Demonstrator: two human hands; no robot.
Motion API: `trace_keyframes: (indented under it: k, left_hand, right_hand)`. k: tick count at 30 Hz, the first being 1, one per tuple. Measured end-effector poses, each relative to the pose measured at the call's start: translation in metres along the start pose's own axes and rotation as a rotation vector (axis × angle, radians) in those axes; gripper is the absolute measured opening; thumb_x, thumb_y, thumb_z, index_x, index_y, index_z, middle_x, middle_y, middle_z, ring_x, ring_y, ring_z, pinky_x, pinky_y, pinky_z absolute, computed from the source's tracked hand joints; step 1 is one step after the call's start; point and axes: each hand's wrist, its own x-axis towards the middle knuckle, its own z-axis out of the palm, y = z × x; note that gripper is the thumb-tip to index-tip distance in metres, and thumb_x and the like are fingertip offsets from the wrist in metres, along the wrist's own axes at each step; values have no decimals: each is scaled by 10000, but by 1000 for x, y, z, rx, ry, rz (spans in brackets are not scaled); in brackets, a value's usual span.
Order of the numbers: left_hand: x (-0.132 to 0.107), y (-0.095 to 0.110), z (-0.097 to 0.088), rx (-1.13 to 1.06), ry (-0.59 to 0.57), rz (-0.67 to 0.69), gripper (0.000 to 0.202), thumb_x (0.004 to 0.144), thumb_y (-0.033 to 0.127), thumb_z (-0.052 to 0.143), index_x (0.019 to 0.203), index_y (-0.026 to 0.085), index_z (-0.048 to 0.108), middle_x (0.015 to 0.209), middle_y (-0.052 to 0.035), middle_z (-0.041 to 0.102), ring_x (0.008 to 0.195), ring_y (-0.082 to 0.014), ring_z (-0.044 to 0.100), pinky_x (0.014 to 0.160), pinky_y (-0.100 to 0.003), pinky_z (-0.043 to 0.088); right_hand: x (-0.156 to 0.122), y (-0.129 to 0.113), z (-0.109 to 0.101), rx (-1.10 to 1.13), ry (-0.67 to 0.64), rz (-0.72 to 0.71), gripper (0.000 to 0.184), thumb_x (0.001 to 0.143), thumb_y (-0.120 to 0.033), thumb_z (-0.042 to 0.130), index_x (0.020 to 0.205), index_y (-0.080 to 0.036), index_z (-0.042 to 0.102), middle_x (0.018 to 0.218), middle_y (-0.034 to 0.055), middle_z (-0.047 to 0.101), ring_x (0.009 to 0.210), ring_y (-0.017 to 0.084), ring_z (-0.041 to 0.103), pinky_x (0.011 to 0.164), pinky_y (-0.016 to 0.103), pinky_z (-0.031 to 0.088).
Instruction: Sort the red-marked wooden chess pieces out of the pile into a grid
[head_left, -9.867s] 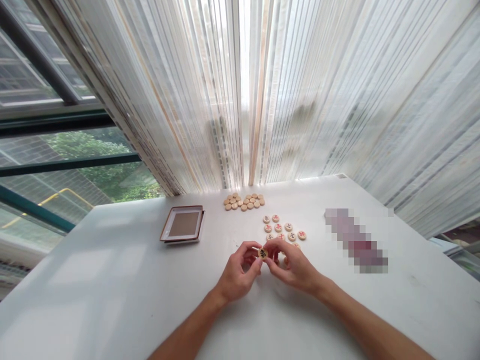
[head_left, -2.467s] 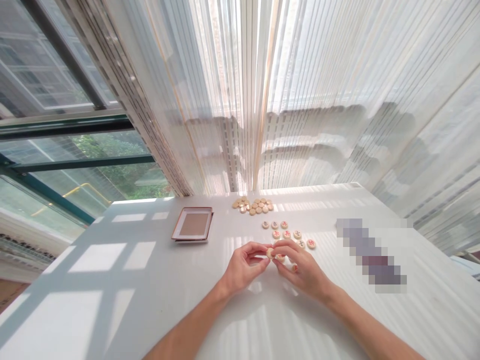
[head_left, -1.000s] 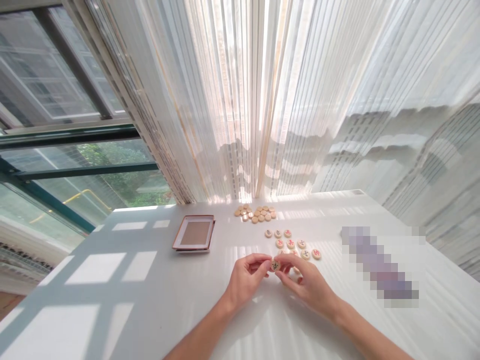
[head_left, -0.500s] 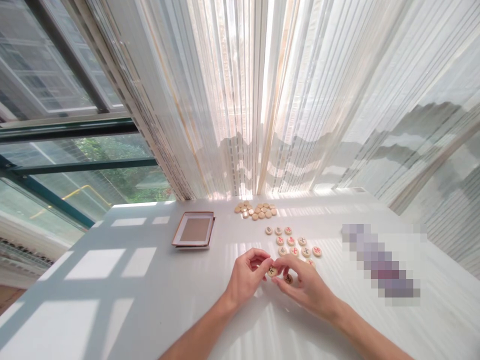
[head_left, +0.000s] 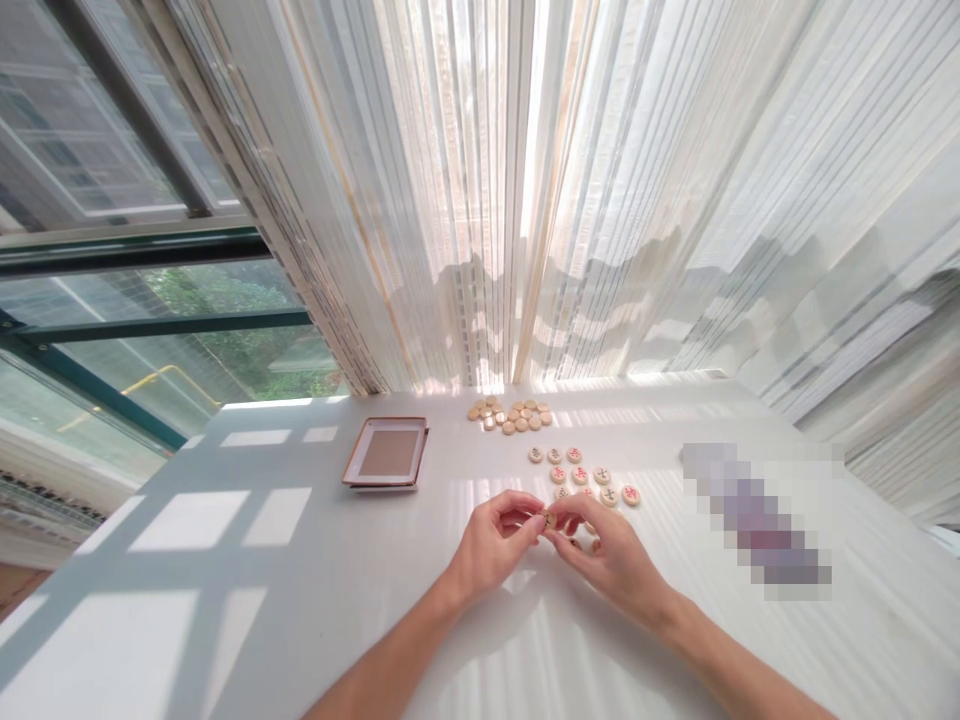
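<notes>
My left hand (head_left: 491, 545) and my right hand (head_left: 607, 555) meet over the white table (head_left: 300, 600), fingertips pinched together on one small round wooden game piece (head_left: 550, 519). Just beyond my right hand lie several face-up pieces (head_left: 581, 475) marked with red or dark characters, set in loose rows. Some of them are partly hidden under my right fingers. Farther back, near the curtain, a cluster of plain face-down pieces (head_left: 510, 415) rests on the table.
An open brown-rimmed shallow box (head_left: 386, 455) lies to the left of the pieces. A blurred-out object (head_left: 757, 520) sits on the right side of the table. Sheer striped curtains (head_left: 562, 200) hang right behind the table; a window (head_left: 150, 300) is at the left.
Both hands have kept hold of a piece and lifted slightly back from the table; the piece has turned edge-on between the fingertips. The view shifts a little.
</notes>
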Motion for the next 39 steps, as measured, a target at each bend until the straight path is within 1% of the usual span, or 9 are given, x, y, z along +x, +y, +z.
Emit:
trace_keyframes:
  k: [5, 8, 10, 15, 20, 24, 29, 33, 39]
  left_hand:
    - [1, 0, -1, -40, 3, 0, 257, 811, 407, 714, 961, 204, 671, 905, -87, 705, 833, -234, 724, 726, -322, 591]
    - [2, 1, -2, -31, 3, -4, 230, 815, 401, 716, 925, 203, 678, 877, -79, 709, 809, -228, 718, 739, -331, 589]
    - [2, 1, -3, -5, -8, -2, 231, 817, 394, 718, 941, 201, 698, 900, -88, 719, 829, -227, 709, 774, -339, 587]
    - [1, 2, -5, 31, -53, 24, 285, 821, 378, 718, 1054, 213, 713, 1042, -111, 721, 928, -234, 692, 868, -351, 570]
    - [0, 4, -4, 21, -64, 34, 306, 844, 378, 693, 1104, 217, 692, 1046, -125, 717, 962, -257, 693, 910, -388, 557]
    - [1, 1, -4, 15, -68, 41, 280, 852, 368, 688, 1093, 224, 669, 1045, -126, 711, 974, -253, 691, 908, -380, 557]
    - [1, -3, -5, 52, -78, 76, 266, 859, 358, 684, 1076, 209, 648, 1054, -115, 698, 955, -233, 686, 892, -366, 557]
    - [-1, 0, -5, 73, -93, 79, 293, 871, 360, 673, 1108, 191, 638, 1065, -101, 691, 941, -218, 682, 886, -349, 554]
    - [-3, 2, -3, 77, -91, 89, 306, 870, 362, 676, 1107, 175, 633, 1029, -98, 700, 931, -215, 678, 890, -349, 545]
  right_hand:
    - [0, -4, -1, 2, 9, 0, 147, 928, -322, 559, 988, -205, 624, 890, 75, 693, 761, 194, 657, 462, 223, 487]
    - [0, -4, -1, 11, -3, 5, 135, 938, -300, 540, 985, -206, 625, 880, 68, 698, 758, 188, 657, 480, 226, 495]
    - [0, -4, -2, 20, -18, 11, 123, 940, -289, 540, 988, -208, 618, 889, 64, 699, 763, 183, 657, 483, 222, 494]
    - [2, -4, -5, 27, -31, 50, 148, 939, -309, 556, 1038, -215, 612, 920, 61, 700, 762, 179, 659, 459, 217, 475]
    - [2, -6, -7, 52, -46, 58, 172, 946, -309, 559, 1085, -217, 603, 914, 61, 701, 772, 178, 670, 431, 203, 445]
    - [2, -7, -8, 72, -44, 80, 179, 955, -328, 546, 1077, -215, 611, 927, 66, 703, 772, 182, 675, 419, 199, 440]
    - [2, -6, -6, 68, -40, 95, 178, 960, -338, 542, 1056, -205, 611, 926, 71, 702, 782, 184, 673, 449, 202, 456]
    - [1, -4, -6, 49, -59, 97, 172, 962, -337, 543, 1068, -212, 598, 922, 60, 699, 777, 176, 668, 472, 207, 460]
    - [-1, -2, -6, 51, -84, 89, 193, 967, -337, 535, 1117, -225, 586, 919, 55, 698, 780, 177, 671, 458, 205, 443]
